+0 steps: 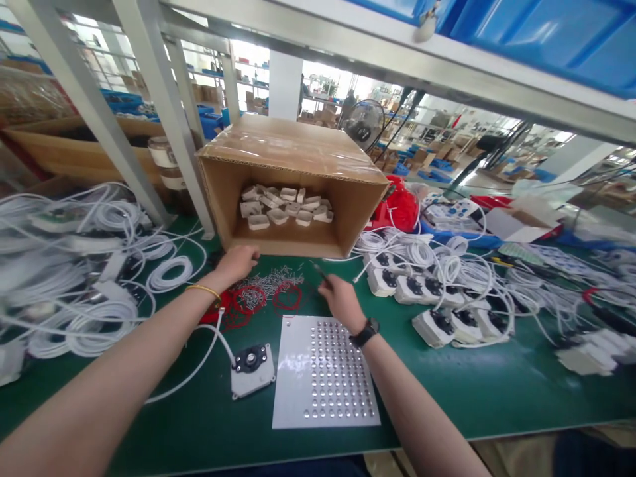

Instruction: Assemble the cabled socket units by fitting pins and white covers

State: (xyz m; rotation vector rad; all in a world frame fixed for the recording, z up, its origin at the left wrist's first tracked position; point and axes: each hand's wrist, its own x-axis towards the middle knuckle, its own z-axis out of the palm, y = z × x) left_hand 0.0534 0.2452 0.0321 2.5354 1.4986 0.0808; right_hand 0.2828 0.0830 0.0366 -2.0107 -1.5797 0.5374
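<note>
Across the green bench (199, 430), I see nearest a smooth white sheet (293, 391) with shiny round dots (338, 413), a boxy white block (253, 383) just left, probably placed for easy reach. Farther, the right hand (342, 305) grips a slim dark tool (320, 271); the left hand (238, 262) curls beside loose metal screws (271, 281), whether grasping I can't tell. Beyond, a cardboard box (298, 149) lies open toward me, seemingly for access to its white cups (289, 194).

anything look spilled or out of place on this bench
Small metal pieces lie loose on the green bench among red loops, with no tray visible under them, though I can't tell if they spilled. And one shiny disc sits alone in the far left corner of the white sheet, apart from the rows.
</note>
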